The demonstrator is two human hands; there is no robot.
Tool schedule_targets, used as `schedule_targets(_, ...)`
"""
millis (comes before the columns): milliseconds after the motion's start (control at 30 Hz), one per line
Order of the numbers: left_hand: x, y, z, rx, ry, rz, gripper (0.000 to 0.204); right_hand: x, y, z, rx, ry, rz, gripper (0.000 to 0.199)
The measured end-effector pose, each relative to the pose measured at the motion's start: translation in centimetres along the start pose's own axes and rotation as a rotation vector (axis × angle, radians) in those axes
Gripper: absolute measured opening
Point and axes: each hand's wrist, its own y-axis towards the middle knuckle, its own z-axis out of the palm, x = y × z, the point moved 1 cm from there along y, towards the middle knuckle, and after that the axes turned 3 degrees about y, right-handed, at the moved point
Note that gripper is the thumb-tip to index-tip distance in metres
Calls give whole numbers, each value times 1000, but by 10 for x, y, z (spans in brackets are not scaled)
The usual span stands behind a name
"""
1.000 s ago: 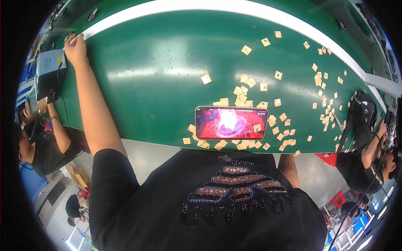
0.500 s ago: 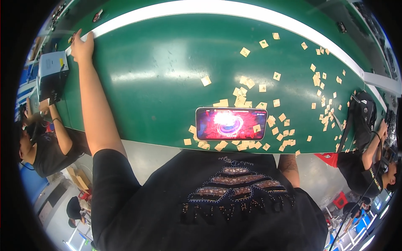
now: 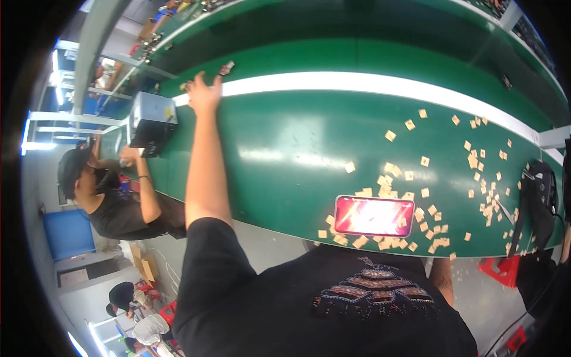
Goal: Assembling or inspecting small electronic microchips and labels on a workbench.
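Observation:
My left arm reaches far across the green table (image 3: 285,131), and my left hand (image 3: 204,95) is over the left end of the white strip (image 3: 333,80). Its fingers are spread, with a small yellowish item (image 3: 184,87) at their tips; no grip on it shows. Just beyond the hand lies a small dark red and silver part (image 3: 226,68). A phone (image 3: 373,216) with a bright red and white screen lies near the front edge, among many small tan square pieces (image 3: 389,135). My right forearm (image 3: 441,278) hangs below the table edge, its hand hidden.
A grey and black box-shaped device (image 3: 153,124) stands at the left, beside a seated co-worker (image 3: 113,202). A black bag (image 3: 541,190) lies at the table's right end, near a red stool (image 3: 499,271). White frame posts rise at both sides.
The view has swung left and up, so the table and phone appear farther right and lower. My left hand stays by the strip's left end, fingers still apart. The phone's screen picture has changed.

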Motion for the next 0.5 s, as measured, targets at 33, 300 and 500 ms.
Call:
schedule_targets(33, -13, 1, 0, 3, -13, 16, 77, -18, 2, -12, -1, 1, -21, 16)
schedule_targets(300, -15, 23, 9, 29, -576, 415, 58, 16, -55, 3, -17, -111, 140, 16)
schedule_targets(500, -52, 22, 11, -19, -376, 404, 48, -35, -121, -28, 5, -229, 243, 16)
